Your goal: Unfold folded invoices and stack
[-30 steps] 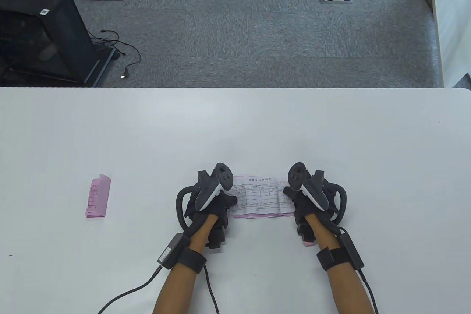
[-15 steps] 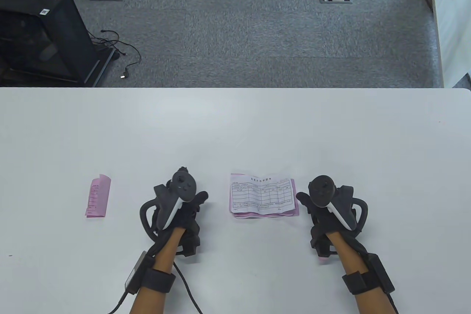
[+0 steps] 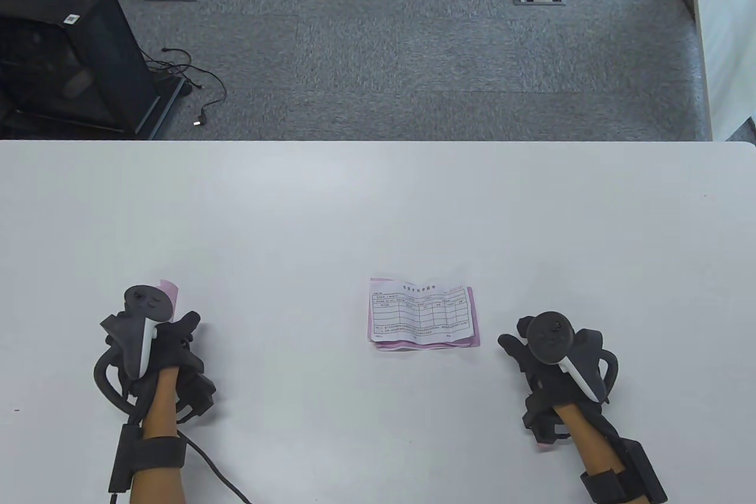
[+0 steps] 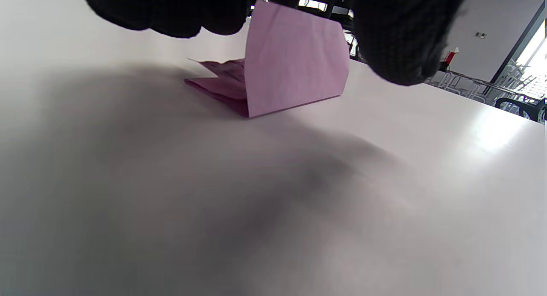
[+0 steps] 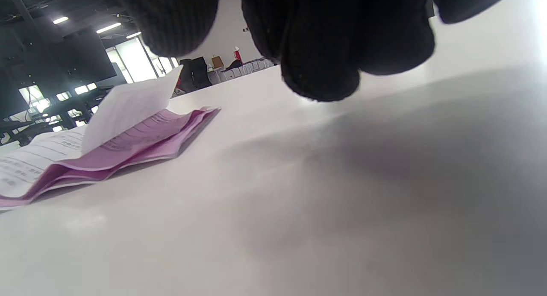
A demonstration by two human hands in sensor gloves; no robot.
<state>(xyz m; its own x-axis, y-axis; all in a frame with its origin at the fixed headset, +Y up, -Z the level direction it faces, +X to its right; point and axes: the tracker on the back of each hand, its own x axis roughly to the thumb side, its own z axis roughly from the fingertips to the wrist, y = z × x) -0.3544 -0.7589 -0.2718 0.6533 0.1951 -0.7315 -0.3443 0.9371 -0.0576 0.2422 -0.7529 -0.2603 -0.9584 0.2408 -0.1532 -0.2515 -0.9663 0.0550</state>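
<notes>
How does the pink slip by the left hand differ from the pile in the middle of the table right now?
The pink slip is one folded sheet, its flap standing up; the pile is several opened sheets lying nearly flat. The slip shows pink all over; the pile has a white printed form on top of pink sheets. The left hand is over the slip; the right hand is clear of the pile. Both lie on the table.
</notes>
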